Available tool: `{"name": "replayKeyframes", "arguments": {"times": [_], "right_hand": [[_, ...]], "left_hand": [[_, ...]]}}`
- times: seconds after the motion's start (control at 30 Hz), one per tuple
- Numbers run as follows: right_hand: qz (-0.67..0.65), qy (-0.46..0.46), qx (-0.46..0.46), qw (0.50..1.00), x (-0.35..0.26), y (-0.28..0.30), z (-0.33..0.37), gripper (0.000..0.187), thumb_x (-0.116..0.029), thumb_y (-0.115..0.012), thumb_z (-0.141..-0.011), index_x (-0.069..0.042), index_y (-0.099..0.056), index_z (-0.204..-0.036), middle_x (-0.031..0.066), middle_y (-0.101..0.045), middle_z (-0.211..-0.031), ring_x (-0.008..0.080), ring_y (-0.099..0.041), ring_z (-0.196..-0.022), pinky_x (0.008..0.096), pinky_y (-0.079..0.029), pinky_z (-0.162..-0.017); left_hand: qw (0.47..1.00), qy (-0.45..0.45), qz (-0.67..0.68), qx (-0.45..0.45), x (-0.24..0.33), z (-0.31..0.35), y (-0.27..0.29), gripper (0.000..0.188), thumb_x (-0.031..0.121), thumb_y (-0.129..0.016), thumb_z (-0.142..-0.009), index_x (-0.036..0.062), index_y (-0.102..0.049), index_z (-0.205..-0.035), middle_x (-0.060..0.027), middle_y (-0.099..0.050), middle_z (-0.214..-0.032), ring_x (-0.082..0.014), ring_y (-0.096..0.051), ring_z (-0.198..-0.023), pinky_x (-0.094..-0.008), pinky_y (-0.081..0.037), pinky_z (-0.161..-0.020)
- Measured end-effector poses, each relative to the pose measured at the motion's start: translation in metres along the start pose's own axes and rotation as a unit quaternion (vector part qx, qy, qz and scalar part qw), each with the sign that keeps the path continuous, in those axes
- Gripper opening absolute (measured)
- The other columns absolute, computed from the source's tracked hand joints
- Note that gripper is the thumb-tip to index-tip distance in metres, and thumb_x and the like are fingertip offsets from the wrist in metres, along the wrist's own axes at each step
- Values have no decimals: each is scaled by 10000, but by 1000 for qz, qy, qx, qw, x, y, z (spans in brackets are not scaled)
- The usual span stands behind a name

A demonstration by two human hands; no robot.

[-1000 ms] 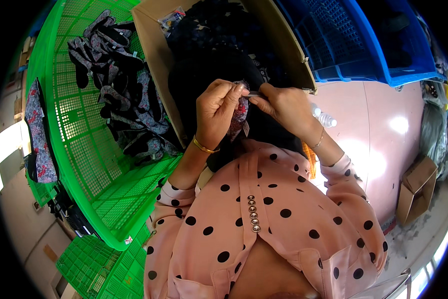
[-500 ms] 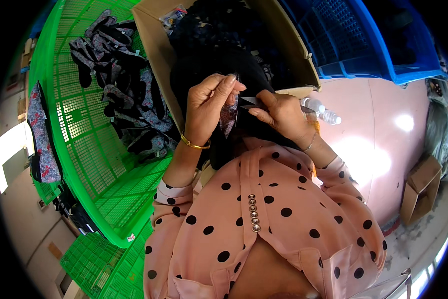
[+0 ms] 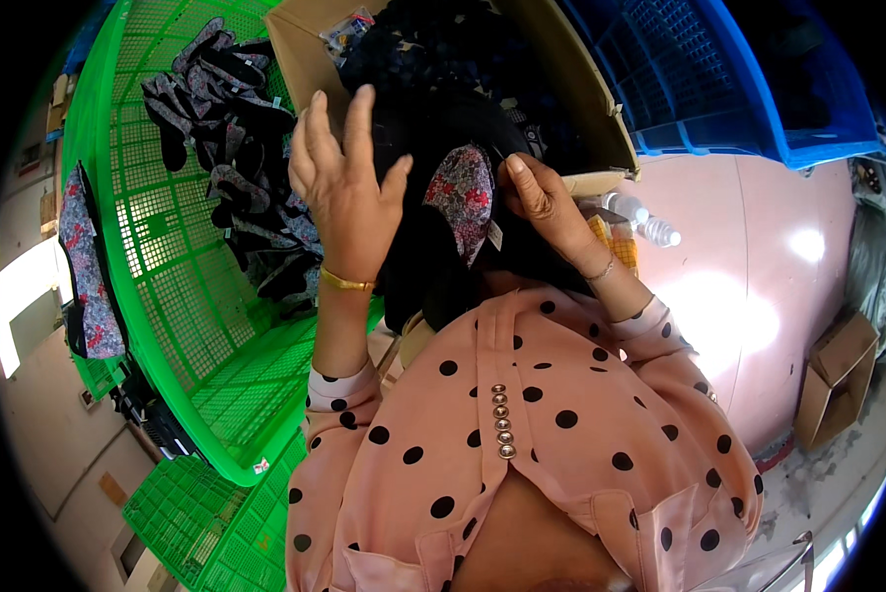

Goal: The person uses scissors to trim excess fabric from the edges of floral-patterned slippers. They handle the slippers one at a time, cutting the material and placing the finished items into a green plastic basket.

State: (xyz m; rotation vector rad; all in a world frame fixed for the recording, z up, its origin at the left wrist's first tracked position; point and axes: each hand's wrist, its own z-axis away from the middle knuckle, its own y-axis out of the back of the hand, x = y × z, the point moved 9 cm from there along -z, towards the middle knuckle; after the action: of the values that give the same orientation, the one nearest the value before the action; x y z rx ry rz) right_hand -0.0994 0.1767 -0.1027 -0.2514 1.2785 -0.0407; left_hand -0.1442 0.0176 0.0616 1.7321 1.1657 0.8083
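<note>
A floral fabric piece (image 3: 460,202), grey with red flowers and a small white tag, lies over the dark cloth at my lap. It is shaped like a soft slipper. My left hand (image 3: 349,192) is raised to its left, fingers spread, touching nothing. Close against the piece's right side is my right hand (image 3: 550,202), with thumb up and fingers curled. The scissors seen there half a second ago are now almost wholly hidden by those fingers. Whether the right hand also touches the piece I cannot tell.
A green basket (image 3: 182,409) at left holds several similar floral and black pieces (image 3: 241,183); another piece (image 3: 93,261) hangs outside it. Ahead stands a cardboard box (image 3: 305,49) with dark contents. At right are a blue crate (image 3: 749,89), clear bottles (image 3: 655,229) and a small carton (image 3: 838,380).
My left hand has let go of the floral piece, opened and moved up and left. The piece now lies spread with its tag showing. The scissor blades no longer show.
</note>
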Motion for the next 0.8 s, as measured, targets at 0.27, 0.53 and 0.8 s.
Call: {"name": "replayKeyframes", "arguments": {"times": [0.27, 0.53, 0.8], "right_hand": [[-155, -123, -55, 979, 7, -17, 12, 562, -590, -400, -995, -59, -581, -949, -1, -504, -644, 61, -389, -533, 196, -286, -478], [-100, -86, -37, 991, 6, -21, 9, 562, -600, -392, -992, -75, -590, -954, -10, -475, -643, 54, -307, -508, 199, -223, -473], [-244, -157, -57, 955, 15, -34, 9, 533, -578, -370, -1009, -77, -523, -912, 2, -468, -663, 68, -309, -529, 216, -252, -490]], "left_hand": [[940, -192, 241, -146, 59, 30, -17, 242, 129, -770, -701, 135, -731, -939, 2, -626, -1038, -231, -526, -1087, -397, -359, -992], [923, -167, 306, -164, 41, 22, -37, 195, 43, -728, -760, 39, -681, -950, -72, -611, -939, -254, -581, -881, -346, -498, -780], [911, -215, 297, -191, 48, 19, -48, 151, 68, -729, -764, 47, -698, -910, -55, -585, -884, -243, -567, -865, -338, -490, -759]]}}
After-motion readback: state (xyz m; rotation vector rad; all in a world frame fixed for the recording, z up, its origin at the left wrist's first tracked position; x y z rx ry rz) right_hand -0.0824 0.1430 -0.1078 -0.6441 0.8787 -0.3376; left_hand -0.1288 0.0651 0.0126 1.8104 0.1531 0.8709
